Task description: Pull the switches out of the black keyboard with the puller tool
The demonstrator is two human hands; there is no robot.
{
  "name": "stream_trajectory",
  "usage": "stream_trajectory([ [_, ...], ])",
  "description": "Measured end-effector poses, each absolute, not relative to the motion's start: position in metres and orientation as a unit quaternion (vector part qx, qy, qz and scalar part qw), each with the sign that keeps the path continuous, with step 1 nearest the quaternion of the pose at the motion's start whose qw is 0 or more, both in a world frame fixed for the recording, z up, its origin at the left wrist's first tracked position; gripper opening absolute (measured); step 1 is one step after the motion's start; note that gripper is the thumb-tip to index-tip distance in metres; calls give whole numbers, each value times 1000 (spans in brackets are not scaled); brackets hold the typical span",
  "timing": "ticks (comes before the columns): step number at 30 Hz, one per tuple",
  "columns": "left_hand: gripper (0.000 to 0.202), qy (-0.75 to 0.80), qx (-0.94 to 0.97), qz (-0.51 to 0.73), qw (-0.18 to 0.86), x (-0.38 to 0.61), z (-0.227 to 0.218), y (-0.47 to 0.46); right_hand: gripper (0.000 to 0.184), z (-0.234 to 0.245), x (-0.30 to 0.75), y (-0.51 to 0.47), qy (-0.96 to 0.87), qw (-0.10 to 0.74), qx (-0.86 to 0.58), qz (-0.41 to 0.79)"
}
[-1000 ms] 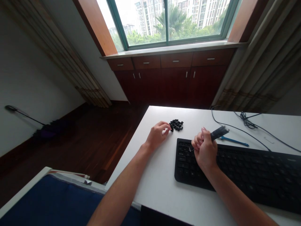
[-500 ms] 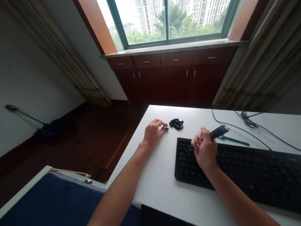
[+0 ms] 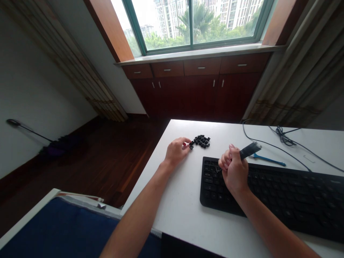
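My left hand (image 3: 176,152) rests on the white table (image 3: 185,211), its fingers pinched on a small black keycap (image 3: 191,145) at the left edge of a pile of loose black keycaps (image 3: 201,141). My right hand (image 3: 233,171) is closed in a fist around a black tool (image 3: 249,150). The tool's handle sticks out to the upper right. Its wire tip points down at the left end of the black keyboard (image 3: 285,195), and the fist hovers over the keys there.
A thin blue tool (image 3: 268,161) lies behind the keyboard. Black cables (image 3: 285,141) run across the far right of the table. A blue cushion (image 3: 61,229) is at the lower left, with wooden cabinets (image 3: 199,86) under the window and dark wooden floor to the left.
My left hand drew back from the keycap pile with one keycap, then moved slightly toward the pile again. The right hand and its tool stayed in place.
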State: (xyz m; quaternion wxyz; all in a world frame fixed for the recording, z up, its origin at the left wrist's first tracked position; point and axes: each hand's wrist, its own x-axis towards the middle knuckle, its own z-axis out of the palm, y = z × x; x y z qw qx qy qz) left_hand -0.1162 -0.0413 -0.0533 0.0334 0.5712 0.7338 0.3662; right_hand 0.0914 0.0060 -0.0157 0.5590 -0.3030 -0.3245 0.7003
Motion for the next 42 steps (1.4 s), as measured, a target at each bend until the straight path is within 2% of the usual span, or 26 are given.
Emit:
stream_trajectory([
  [7,21,759,531,374,41,-112,-46,-42,42,-15,92,5,-320,555,-300,707],
  [19,28,737,532,401,116,-105,-41,-42,43,-19,91,6,-326,555,-298,705],
  [28,20,716,592,369,10,-108,-47,-41,44,-17,92,4,-333,548,-302,705],
  [32,23,708,618,341,-23,-110,-51,-41,44,-17,91,4,-334,547,-304,705],
  [42,17,695,643,320,-34,-111,-56,-41,44,-18,91,5,-335,545,-305,706],
])
